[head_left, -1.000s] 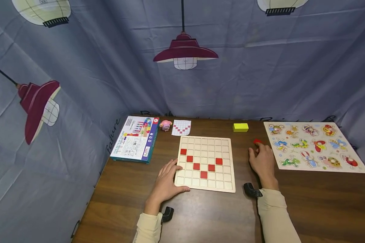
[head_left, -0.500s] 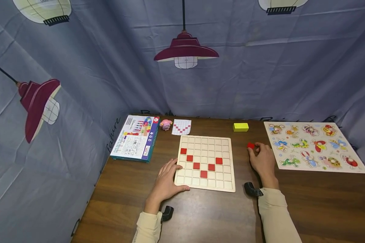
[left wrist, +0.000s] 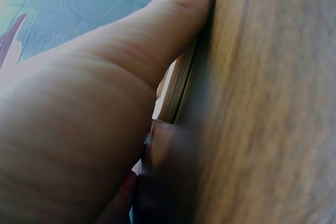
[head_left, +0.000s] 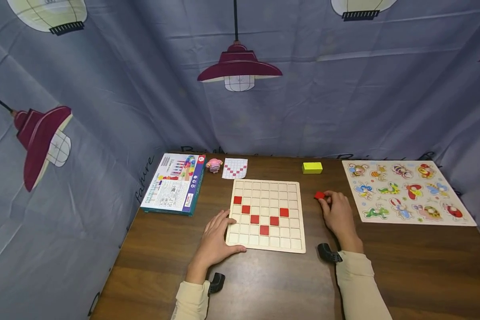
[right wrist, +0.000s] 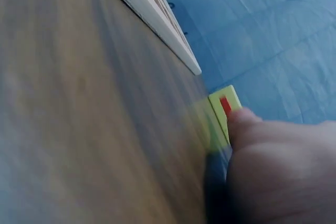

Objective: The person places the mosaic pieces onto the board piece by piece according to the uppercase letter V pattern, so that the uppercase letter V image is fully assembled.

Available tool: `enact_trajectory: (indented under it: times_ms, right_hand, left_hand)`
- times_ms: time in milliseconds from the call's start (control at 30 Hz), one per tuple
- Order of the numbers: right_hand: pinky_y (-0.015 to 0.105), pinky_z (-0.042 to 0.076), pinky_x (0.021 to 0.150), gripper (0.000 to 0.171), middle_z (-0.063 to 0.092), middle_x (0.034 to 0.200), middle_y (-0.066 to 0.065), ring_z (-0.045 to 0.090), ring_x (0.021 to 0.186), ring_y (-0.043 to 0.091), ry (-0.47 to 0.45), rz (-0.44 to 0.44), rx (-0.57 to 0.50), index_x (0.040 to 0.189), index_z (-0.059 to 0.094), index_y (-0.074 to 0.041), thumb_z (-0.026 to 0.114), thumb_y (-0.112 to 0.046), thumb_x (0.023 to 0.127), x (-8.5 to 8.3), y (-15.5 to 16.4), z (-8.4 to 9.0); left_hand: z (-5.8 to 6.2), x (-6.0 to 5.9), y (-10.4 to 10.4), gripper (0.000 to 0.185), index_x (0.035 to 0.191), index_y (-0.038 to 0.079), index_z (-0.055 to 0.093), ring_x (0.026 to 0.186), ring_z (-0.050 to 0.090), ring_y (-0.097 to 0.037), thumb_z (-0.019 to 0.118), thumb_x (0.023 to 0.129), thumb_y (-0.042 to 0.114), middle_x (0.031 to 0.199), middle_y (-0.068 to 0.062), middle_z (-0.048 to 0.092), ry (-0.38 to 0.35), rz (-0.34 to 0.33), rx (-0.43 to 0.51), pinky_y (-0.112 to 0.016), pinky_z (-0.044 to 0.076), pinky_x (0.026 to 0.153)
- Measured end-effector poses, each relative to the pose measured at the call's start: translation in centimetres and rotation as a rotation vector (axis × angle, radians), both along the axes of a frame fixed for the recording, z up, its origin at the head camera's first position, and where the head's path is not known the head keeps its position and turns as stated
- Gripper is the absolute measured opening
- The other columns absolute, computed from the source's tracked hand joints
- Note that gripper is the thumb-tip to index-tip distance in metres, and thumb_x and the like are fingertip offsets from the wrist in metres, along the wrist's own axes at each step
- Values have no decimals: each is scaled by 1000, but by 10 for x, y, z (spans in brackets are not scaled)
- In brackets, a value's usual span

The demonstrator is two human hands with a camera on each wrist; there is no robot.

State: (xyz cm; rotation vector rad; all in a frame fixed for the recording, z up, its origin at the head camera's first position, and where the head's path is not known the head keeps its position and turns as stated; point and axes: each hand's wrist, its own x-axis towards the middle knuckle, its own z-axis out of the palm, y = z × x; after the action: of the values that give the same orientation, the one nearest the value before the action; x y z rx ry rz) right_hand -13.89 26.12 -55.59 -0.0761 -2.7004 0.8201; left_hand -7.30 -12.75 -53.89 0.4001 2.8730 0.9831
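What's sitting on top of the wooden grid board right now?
Six red tiles lie in a V on the grid board. The left hand covers its near-left edge, hiding whatever lies beneath.

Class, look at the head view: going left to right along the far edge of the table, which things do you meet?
Toy box → pink figurine → pattern card → yellow block → animal puzzle board.

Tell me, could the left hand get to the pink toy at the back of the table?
Probably yes: the left hand rests on the grid board's near left corner, and bare table lies between it and the pink toy.
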Motion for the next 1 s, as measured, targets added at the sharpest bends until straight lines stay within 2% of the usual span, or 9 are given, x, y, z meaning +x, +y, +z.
enact_trajectory:
  times_ms: [133,267,333,533,800,1000]
  right_hand:
    - [47,42,79,28,55,93,16,51,92,33,-2,81,-19,119,61,6,67,-13,99,6,-14,2]
    - [42,41,78,31,55,94,12,50,93,28,-49,205,-32,122,61,3,68,-15,98,10,-33,6]
    - [40,41,78,32,55,94,11,49,94,27,-75,236,-29,124,60,2,69,-16,98,12,-40,8]
    - [40,42,79,33,56,95,10,49,95,26,-101,237,1,125,61,1,69,-15,97,14,-46,11]
    - [39,41,74,25,57,88,8,50,85,24,-37,277,39,115,66,-1,72,-12,94,14,-43,13]
    - [41,44,73,23,58,88,7,51,84,23,-43,272,55,115,68,-1,71,-11,94,13,-41,18]
  left_hand:
    - [0,-1,1,81,129,16,58,156,28,-26,90,67,59,165,-4,36,13,-10,-6,-55,25,126]
    - [0,0,3,82,129,16,58,156,28,-27,90,67,59,164,-4,37,12,-17,-10,-55,25,126]
    - [0,0,4,83,130,17,58,156,28,-27,90,67,60,164,-4,37,6,-21,-10,-55,25,126]
    - [1,0,6,83,130,16,58,156,28,-27,91,66,58,164,-5,37,-3,-19,6,-55,24,126]
    - [1,2,5,83,130,16,58,156,27,-26,91,67,57,165,-5,36,-3,-24,-7,-55,24,126]
    - [1,2,5,82,130,16,58,156,28,-27,91,67,56,164,-5,37,5,-17,5,-56,24,125]
